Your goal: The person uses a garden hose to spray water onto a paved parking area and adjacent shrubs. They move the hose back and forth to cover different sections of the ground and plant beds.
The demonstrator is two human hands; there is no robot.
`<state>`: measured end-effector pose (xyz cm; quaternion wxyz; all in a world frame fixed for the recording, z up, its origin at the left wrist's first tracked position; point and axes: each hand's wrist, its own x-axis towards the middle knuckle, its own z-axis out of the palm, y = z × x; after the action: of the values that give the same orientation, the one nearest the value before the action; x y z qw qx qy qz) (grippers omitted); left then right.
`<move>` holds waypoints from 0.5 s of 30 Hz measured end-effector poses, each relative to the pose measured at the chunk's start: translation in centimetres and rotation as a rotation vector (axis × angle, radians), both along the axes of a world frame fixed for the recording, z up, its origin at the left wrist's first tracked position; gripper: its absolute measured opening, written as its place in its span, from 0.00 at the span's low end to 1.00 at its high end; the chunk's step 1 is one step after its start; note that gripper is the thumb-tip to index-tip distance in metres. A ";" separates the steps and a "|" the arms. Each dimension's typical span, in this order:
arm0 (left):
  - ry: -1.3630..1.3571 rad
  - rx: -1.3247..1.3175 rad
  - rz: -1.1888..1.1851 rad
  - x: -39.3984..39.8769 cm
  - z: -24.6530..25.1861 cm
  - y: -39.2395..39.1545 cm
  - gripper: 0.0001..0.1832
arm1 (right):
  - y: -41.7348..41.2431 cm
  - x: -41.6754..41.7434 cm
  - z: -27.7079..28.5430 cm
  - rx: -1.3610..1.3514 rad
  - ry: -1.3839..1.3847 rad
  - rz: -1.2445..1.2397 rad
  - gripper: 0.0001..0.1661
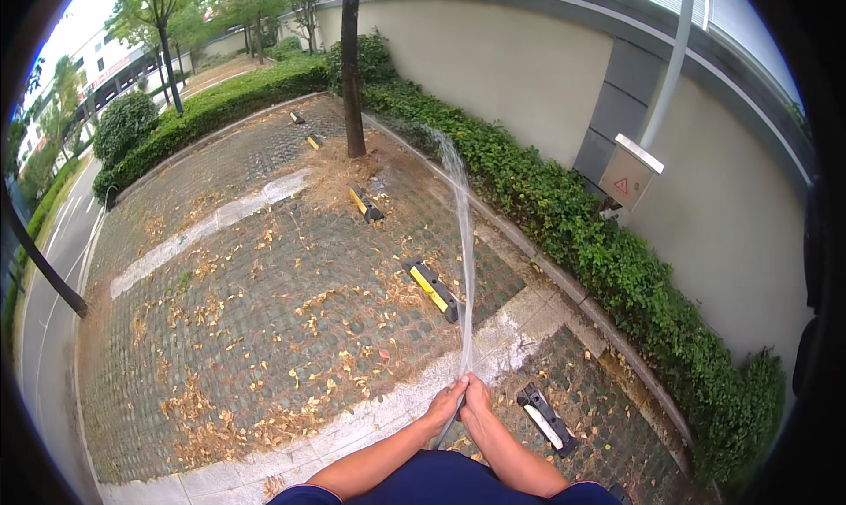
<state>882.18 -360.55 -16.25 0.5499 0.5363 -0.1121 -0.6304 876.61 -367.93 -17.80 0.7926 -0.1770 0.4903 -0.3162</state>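
Note:
Both of my hands meet in front of my body around the end of a grey water hose (449, 431). My left hand (447, 404) grips it from the left, and my right hand (477, 399) closes around it from the right. From the hose mouth, hidden by my fingers, a stream of water (466, 267) shoots forward. It arcs over the paving and breaks into spray above the green hedge (489, 141) along the wall. The rest of the hose runs back towards my waist and passes out of sight behind my dark blue shirt (436, 482).
Black-and-yellow wheel stops (433, 289) and a black-and-white one (547, 419) lie on the leaf-strewn grass pavers (264, 333). A tree trunk (353, 75) rises ahead. A stone kerb (529, 240) edges the hedge; an electrical box (628, 171) with a warning triangle stands by the wall (502, 62).

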 end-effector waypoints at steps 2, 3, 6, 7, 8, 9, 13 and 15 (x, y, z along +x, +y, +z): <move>-0.063 0.050 -0.003 -0.7 0.1 -0.1 0.43 | 0.1 -1.0 -0.9 0.028 -0.013 -0.027 0.13; -0.096 0.073 -0.001 -1.0 0.1 -0.1 0.42 | 0.2 -1.3 -0.8 0.041 -0.021 -0.038 0.13; -0.140 0.029 -0.034 -1.6 -0.1 -0.1 0.38 | 0.7 -2.4 -0.2 0.073 -0.048 -0.045 0.14; -0.165 0.043 -0.034 -1.8 0.2 0.0 0.37 | 0.8 -2.8 0.1 0.082 -0.057 -0.041 0.14; -0.189 0.058 -0.033 -1.9 0.6 0.0 0.36 | 0.9 -3.0 0.0 0.071 -0.038 -0.030 0.15; -0.215 0.071 -0.029 -2.0 1.1 0.0 0.35 | 0.9 -3.1 -0.1 0.059 -0.019 -0.017 0.16; -0.329 0.107 0.044 -3.0 0.4 -0.2 0.31 | 1.1 -4.5 0.4 -0.072 0.130 0.107 0.20; -0.336 0.139 -0.017 -3.1 0.9 -0.3 0.29 | 1.6 -5.3 0.6 -0.223 0.193 0.158 0.19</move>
<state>879.09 -360.82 -15.33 0.4797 0.6698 -0.1628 -0.5429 871.27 -366.33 -17.17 0.7398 -0.3314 0.5105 -0.2868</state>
